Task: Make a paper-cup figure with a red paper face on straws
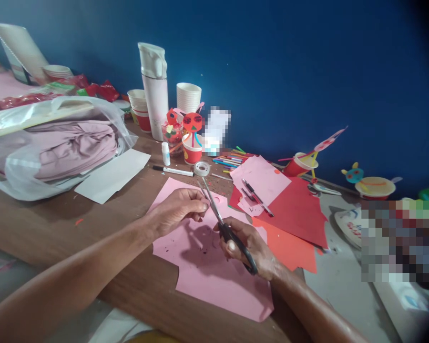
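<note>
In my right hand [248, 245] is a pair of scissors [236, 238] with black handles, its blades slightly apart and pointing away from me. My left hand [182, 209] is beside the blade tips, thumb and fingers pinched together; whatever they hold is too small to make out. Beneath both hands lies a sheet of pink paper [214, 281] with notched edges and dark specks on it. Red paper [293, 214], orange paper [286, 247] and a smaller pink sheet [260, 176] overlap to the right, with a black pen [258, 197] on top.
A marker [173, 171], a tape roll [202, 168] and a glue stick [166, 154] lie beyond the pink paper. Behind them stand a white flask [154, 95] and a red paper-cup figure [192, 147]. A plastic bag [57, 143] with cloth fills the left. Other cup figures stand right.
</note>
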